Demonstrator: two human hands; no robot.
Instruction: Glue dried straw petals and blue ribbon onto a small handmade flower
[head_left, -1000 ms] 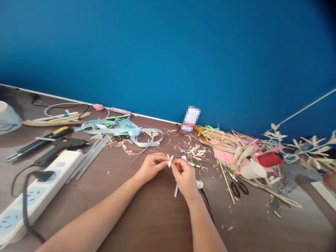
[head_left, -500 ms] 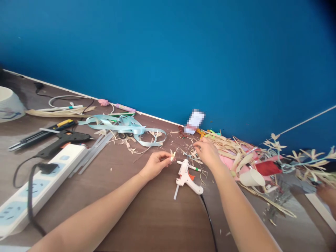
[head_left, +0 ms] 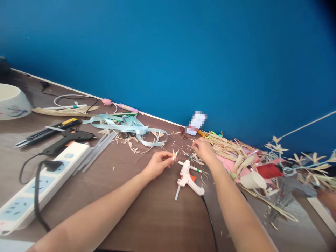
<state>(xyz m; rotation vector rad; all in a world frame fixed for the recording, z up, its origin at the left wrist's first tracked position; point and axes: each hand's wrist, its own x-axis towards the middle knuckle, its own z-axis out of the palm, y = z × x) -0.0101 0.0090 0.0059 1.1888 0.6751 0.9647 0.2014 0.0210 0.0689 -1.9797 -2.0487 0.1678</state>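
Note:
My left hand (head_left: 158, 164) is closed in a pinch on a small pale flower (head_left: 174, 154) of husk-like strips, held up above the table. My right hand (head_left: 204, 149) is a little to the right, over loose scraps, its fingers drawn together; whatever lies between the fingertips is too small to make out. Just below and between the two hands lies a white glue gun (head_left: 187, 178), its nozzle pointing away from me and a clear glue stick out of its back. Beside it rests a white pen with a green band (head_left: 196, 169).
At left lie a power strip (head_left: 70, 154), a black glue gun (head_left: 67, 138), a utility knife (head_left: 47, 132) and light blue ribbon (head_left: 141, 130). A heap of dried strips (head_left: 225, 145), a white cup (head_left: 253, 180) and a red spool (head_left: 270, 170) are at right. Another person's hand (head_left: 327, 199) shows at the right edge.
The view has shifted slightly, so most things sit a little further right. My right hand has drawn slightly nearer the left; the left still holds the flower.

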